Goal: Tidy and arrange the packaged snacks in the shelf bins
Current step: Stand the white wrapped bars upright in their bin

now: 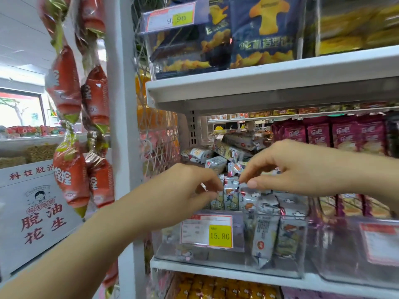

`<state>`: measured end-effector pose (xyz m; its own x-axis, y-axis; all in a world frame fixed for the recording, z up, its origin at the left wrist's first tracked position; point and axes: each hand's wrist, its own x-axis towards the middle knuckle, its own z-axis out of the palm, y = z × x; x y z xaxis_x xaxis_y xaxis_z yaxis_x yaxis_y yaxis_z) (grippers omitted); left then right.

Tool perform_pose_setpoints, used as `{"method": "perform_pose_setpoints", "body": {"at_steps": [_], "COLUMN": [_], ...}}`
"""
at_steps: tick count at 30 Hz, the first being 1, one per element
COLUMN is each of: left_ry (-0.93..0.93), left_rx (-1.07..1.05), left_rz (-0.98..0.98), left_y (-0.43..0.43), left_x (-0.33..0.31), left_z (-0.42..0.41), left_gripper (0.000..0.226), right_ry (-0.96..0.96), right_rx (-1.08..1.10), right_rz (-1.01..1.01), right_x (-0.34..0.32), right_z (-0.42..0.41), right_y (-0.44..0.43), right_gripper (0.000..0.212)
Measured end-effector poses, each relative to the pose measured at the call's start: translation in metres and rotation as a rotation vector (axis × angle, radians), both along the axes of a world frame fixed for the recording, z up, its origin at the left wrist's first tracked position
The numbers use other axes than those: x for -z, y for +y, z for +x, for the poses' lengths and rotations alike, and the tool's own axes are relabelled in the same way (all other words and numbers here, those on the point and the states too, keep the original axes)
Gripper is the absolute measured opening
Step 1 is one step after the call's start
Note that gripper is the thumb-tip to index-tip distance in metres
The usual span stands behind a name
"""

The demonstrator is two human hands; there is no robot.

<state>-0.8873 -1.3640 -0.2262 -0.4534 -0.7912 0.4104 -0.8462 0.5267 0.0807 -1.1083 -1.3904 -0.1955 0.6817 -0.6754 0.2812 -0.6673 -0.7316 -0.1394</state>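
A clear plastic bin (pixel 233 258) on the middle shelf holds several small grey-white snack packs (pixel 265 234) standing upright, with more piled loosely behind. My left hand (pixel 183 190) reaches into the bin from the left, its fingers curled and pinching the top of an upright pack (pixel 218 200). My right hand (pixel 298 167) comes in from the right and pinches the top edge of a neighbouring pack (pixel 248 197) between thumb and forefinger. A price tag reading 15.80 (pixel 207 230) is fixed to the bin's front.
Purple snack packs (pixel 345 134) fill the bin to the right. Blue bags (pixel 261 31) stand on the shelf above, yellow packs (pixel 216 287) below. Red carrot-shaped packs (pixel 71 173) hang on the left beside the white upright (pixel 123 126). A white carton (pixel 32 212) stands at far left.
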Motion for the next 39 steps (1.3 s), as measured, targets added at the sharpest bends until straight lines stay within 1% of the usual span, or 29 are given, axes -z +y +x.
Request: {"method": "perform_pose_setpoints", "body": {"at_steps": [2, 4, 9, 12, 14, 19, 23, 29, 35, 37, 39], "left_ry": [-0.024, -0.056, -0.269, -0.320, -0.334, -0.308, -0.311, -0.209, -0.202, -0.189, -0.172], "left_rx": [-0.010, -0.033, -0.111, -0.134, -0.111, -0.072, -0.017, 0.041, 0.046, 0.052, 0.037], "left_rz": [0.068, 0.142, 0.282, 0.321, 0.350, 0.421, 0.422, 0.414, 0.462, 0.470, 0.463], "left_y": [-0.007, -0.013, -0.028, -0.033, -0.033, -0.028, -0.021, -0.014, -0.008, -0.007, -0.008], "left_x": [-0.002, -0.005, -0.009, -0.010, -0.011, -0.017, -0.018, -0.020, -0.019, -0.018, -0.017], "left_z": [-0.009, -0.018, -0.033, -0.040, -0.045, -0.054, -0.055, -0.058, -0.056, -0.055, -0.053], "left_gripper": [0.016, 0.017, 0.023, 0.036, 0.036, 0.036, 0.033, 0.023, 0.032, 0.038, 0.037], "right_ry": [0.051, 0.060, 0.076, 0.115, 0.127, 0.113, 0.108, 0.136, 0.176, 0.178, 0.164], "right_rx": [0.010, 0.006, -0.042, -0.040, -0.042, -0.052, -0.065, -0.065, -0.031, -0.012, 0.006], "right_rz": [-0.035, -0.057, -0.159, -0.199, -0.209, -0.210, -0.200, -0.183, -0.108, -0.093, -0.083], "right_x": [0.008, 0.016, 0.023, 0.024, 0.025, 0.025, 0.026, 0.025, 0.018, 0.018, 0.018], "right_z": [-0.010, -0.017, -0.021, -0.022, -0.022, -0.024, -0.026, -0.025, -0.022, -0.021, -0.020], "right_y": [-0.002, -0.004, -0.004, -0.004, -0.003, -0.001, -0.003, -0.006, -0.007, -0.007, -0.007], "right_gripper": [0.021, 0.028, 0.032, 0.034, 0.035, 0.032, 0.028, 0.028, 0.032, 0.031, 0.029]}}
